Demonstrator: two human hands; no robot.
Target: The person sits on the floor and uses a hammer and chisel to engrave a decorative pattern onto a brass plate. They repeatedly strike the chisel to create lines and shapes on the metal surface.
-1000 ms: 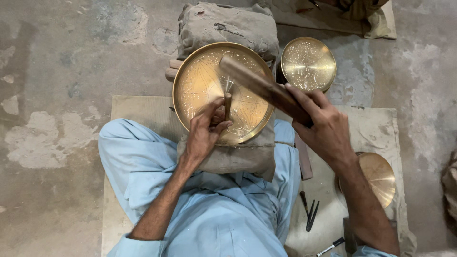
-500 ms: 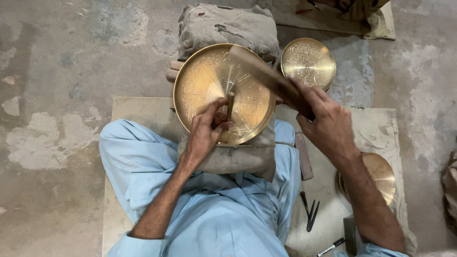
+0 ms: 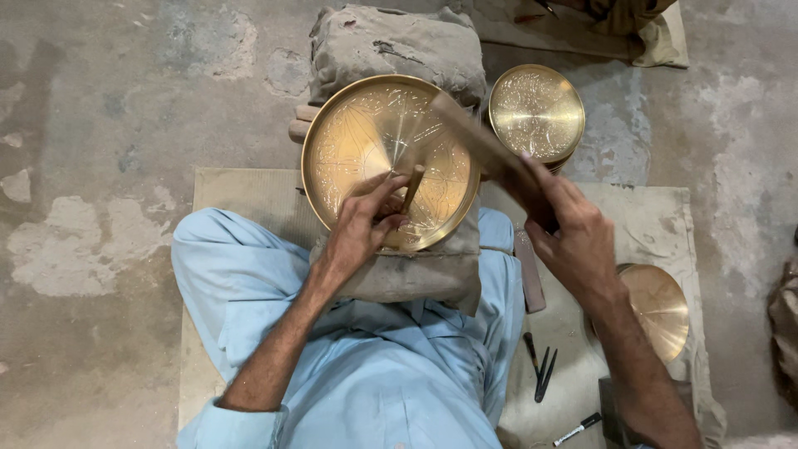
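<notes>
A large round brass plate (image 3: 353,141) with engraved patterns rests tilted on a grey cloth cushion (image 3: 416,278) over my lap. My left hand (image 3: 362,224) lies on the plate's lower part, pinching a short chisel (image 3: 413,185) whose tip touches the brass. My right hand (image 3: 569,233) grips a wooden mallet (image 3: 474,141), blurred by motion, raised over the plate's right side above the chisel.
A smaller engraved brass plate (image 3: 536,112) sits on a stack at upper right. Another brass bowl (image 3: 661,308) lies by my right forearm. Spare chisels (image 3: 542,370) and a marker pen (image 3: 578,428) lie on the mat (image 3: 241,191). A sandbag (image 3: 395,46) sits behind the plate.
The mallet has swung up and down over the chisel and now sits slightly higher and to the right. My left hand holds the chisel in about the same spot.
</notes>
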